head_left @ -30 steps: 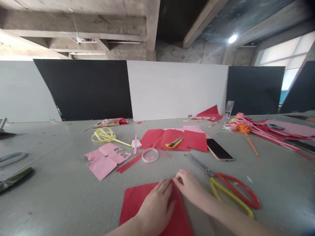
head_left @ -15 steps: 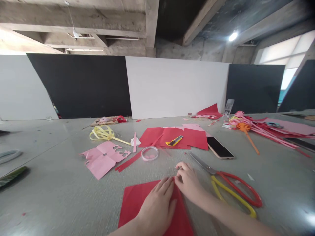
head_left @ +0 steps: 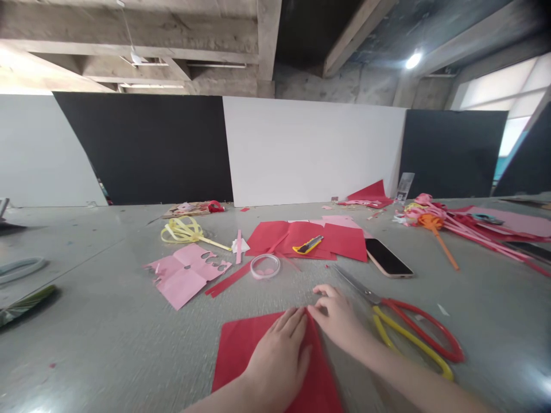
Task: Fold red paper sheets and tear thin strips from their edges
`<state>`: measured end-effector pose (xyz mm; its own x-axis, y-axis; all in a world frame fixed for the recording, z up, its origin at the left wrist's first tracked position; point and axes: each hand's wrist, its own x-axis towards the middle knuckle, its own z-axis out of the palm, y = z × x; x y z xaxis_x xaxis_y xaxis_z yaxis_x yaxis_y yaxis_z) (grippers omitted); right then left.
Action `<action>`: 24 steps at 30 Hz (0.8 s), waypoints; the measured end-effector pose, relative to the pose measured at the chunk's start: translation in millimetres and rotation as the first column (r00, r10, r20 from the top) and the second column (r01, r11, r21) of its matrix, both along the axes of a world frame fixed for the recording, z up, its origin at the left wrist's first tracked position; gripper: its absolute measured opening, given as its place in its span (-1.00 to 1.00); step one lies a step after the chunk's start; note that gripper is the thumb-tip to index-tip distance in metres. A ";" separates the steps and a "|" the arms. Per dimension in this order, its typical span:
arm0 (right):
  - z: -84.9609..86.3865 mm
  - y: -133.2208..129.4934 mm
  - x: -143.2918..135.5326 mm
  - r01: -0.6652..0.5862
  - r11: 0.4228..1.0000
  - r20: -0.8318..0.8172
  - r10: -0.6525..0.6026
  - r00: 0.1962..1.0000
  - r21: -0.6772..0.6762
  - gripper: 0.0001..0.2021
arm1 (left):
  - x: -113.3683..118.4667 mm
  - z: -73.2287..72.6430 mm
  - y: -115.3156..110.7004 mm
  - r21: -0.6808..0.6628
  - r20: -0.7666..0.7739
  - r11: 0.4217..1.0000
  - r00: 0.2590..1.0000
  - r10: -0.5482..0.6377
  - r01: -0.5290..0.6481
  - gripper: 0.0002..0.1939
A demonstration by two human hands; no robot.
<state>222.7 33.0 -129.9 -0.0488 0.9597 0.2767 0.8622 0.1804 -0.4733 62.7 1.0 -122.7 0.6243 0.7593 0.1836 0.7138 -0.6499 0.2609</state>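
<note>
A folded sheet of red paper (head_left: 241, 338) lies on the table in front of me. My left hand (head_left: 278, 355) rests flat on it, its fingers stretched toward the top edge and the thumb out to the side. At the sheet's upper right corner, my right hand (head_left: 333, 315) has its fingers curled, with thumb and forefinger closed at the paper's edge. The other fingers are lifted off. Large scissors (head_left: 374, 298) with one red and one yellow handle lie beside my right hand, blades partly apart.
Beyond my hands lie a clear tape roll (head_left: 265, 267), red sheets (head_left: 344, 244) with a yellow cutter (head_left: 308, 245), and a phone (head_left: 388, 258). To the left are cut pink paper (head_left: 185, 275) and yellow ribbon (head_left: 183, 230). Pink strips and an orange-stemmed piece (head_left: 445, 249) sit right.
The view has shifted slightly, so everything sits a little further right. Both hands stay at nearly the same places on the red paper.
</note>
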 end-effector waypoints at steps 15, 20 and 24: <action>5.0 -2.7 -2.5 0.005 1.000 -0.024 -0.005 1.000 -0.004 -0.78 | 1.4 1.3 0.0 -0.008 -0.027 1.000 1.000 0.000 0.000 -0.53; 3.6 -2.3 -3.4 0.006 1.000 -0.033 -0.006 0.999 0.004 -0.78 | 1.5 2.1 -0.4 -0.009 -0.023 1.000 1.000 0.000 0.000 -0.53; 1.4 -1.9 -3.1 0.006 1.000 -0.036 -0.006 0.999 0.004 -0.80 | 2.1 3.4 -1.1 -0.017 -0.014 1.000 1.000 0.002 -0.003 -0.53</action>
<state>219.6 31.1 -128.5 -0.0328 0.9587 0.2825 0.8457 0.1773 -0.5034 64.9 -0.1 -119.3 0.6249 0.7638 0.1615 0.7191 -0.6437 0.2617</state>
